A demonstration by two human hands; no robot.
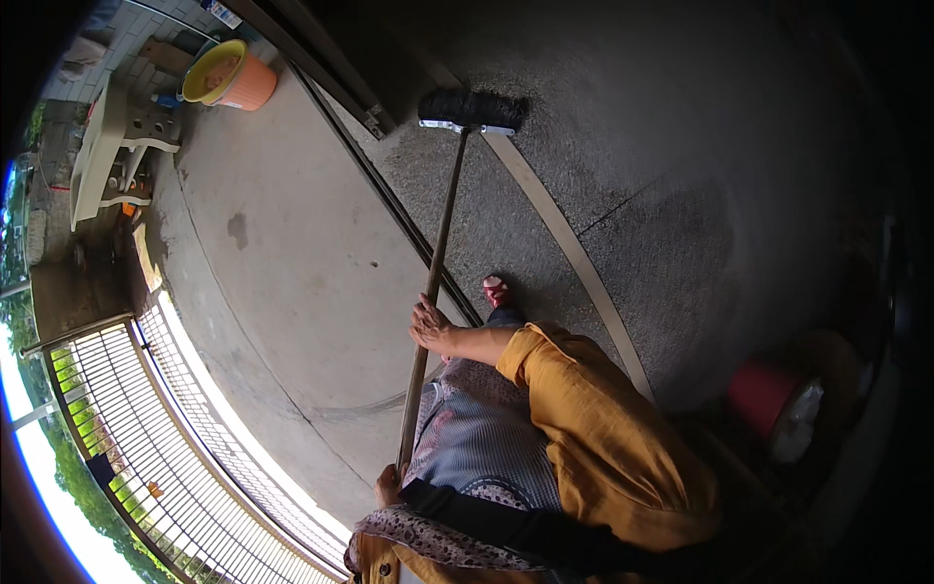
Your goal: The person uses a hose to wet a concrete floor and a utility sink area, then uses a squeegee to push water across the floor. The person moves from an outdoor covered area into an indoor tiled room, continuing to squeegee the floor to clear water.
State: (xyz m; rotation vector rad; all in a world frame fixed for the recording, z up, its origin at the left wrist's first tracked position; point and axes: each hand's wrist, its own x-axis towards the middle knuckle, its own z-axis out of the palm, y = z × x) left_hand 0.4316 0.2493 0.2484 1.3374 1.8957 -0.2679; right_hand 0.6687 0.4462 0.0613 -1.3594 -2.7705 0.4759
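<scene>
Holding a broom (445,224) two-handed

The right hand (430,326) is wrapping its grip round the pole (451,195), the left hand (388,487) round its near end (404,450). The brush (473,107) is resting on dark floor (671,234), near its track (387,199) edge.

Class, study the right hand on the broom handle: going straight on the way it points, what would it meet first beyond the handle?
For the right hand, the way past the broom handle looks free at first, over the pale concrete floor, though height and depth are unclear.
</scene>
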